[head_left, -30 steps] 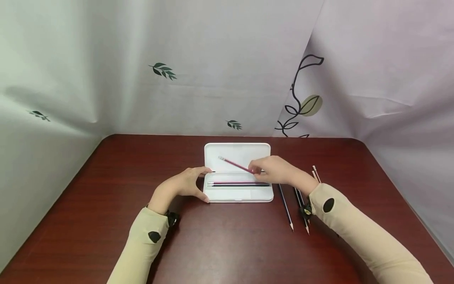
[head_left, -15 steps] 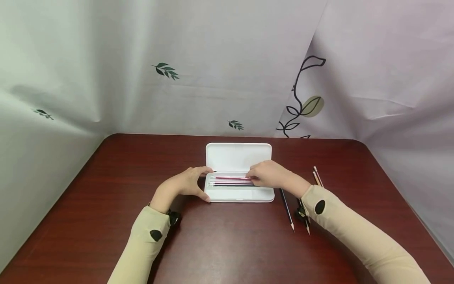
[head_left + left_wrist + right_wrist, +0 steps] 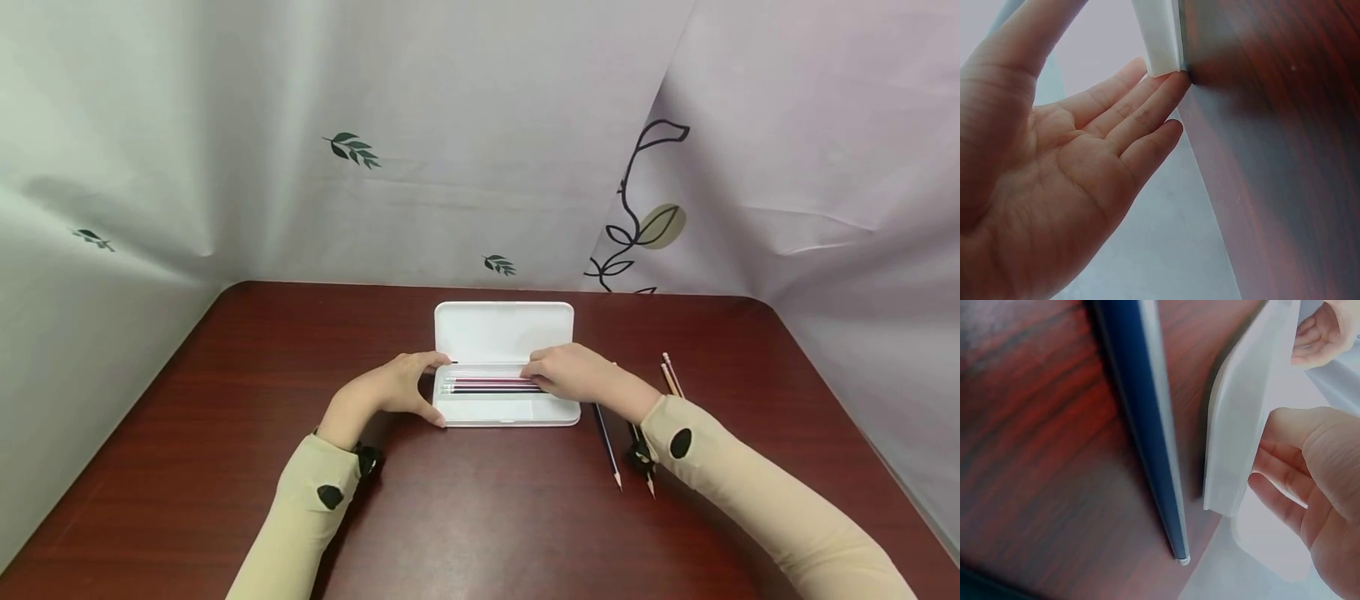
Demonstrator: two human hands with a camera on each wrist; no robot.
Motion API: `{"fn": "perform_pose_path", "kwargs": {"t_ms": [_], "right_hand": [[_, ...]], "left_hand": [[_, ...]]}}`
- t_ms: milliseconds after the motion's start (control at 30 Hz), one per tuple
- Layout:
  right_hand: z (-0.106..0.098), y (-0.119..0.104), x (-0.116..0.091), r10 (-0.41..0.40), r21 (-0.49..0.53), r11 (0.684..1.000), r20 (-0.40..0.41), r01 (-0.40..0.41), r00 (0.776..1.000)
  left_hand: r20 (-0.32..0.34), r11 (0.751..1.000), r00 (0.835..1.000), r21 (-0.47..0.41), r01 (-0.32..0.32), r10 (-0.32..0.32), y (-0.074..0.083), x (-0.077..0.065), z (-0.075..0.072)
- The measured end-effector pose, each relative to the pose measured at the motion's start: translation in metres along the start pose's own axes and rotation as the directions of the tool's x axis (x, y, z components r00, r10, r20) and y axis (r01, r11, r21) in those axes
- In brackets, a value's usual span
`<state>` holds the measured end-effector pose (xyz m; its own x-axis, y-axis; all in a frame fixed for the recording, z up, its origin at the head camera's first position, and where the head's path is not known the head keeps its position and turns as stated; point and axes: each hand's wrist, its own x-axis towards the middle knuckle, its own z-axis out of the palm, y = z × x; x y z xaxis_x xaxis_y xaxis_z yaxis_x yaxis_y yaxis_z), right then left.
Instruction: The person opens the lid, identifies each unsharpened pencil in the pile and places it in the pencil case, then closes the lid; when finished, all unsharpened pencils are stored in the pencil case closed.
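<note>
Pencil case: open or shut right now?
Open. The head view shows the lid back behind the case's base, with pencils visible inside.

White case (image 3: pixel 487 409) open (lid (image 3: pixel 502 330) back), pencils (image 3: pixel 489 385) lengthwise inside.

Tbl (image 3: pixel 495 517) red-brn woodgrain | wht case (image 3: pixel 480 408), open | loose pncls (image 3: pixel 608 447), R

Right hand (image 3: pixel 1335 487) at white case (image 3: pixel 1235 437), blue pencil (image 3: pixel 1150 425), apparently, nearby
</note>
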<state>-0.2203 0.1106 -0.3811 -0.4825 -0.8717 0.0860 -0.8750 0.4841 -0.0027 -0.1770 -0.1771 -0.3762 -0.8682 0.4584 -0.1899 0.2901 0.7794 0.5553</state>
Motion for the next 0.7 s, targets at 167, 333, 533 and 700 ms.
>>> {"fn": "perform_pose_path", "kwargs": {"t_ms": [167, 333, 533, 700], "right_hand": [[-0.008, 0.003, -0.015, 0.028, 0.024, 0.999, -0.001, -0.028, 1.0], [-0.011, 0.016, -0.036, 0.028, 0.05, 0.998, -0.088, -0.024, 0.996], [-0.012, 0.035, -0.069, 0.127, 0.159, 0.982, -0.139, -0.104, 0.982], [-0.012, 0.044, -0.093, 0.192, 0.195, 0.966, -0.094, -0.171, 0.977]], "left_hand": [[-0.007, 0.999, 0.999, 0.018, -0.035, 0.035, -0.001, 0.001, 0.002], [-0.008, 1.0, 1.0, 0.009, -0.019, 0.019, -0.001, 0.002, 0.002], [-0.006, 1.0, 1.0, 0.004, -0.03, 0.03, -0.001, 0.001, 0.003], [-0.01, 1.0, 1.0, 0.006, -0.018, 0.018, -0.001, -0.001, 0.001]]}}
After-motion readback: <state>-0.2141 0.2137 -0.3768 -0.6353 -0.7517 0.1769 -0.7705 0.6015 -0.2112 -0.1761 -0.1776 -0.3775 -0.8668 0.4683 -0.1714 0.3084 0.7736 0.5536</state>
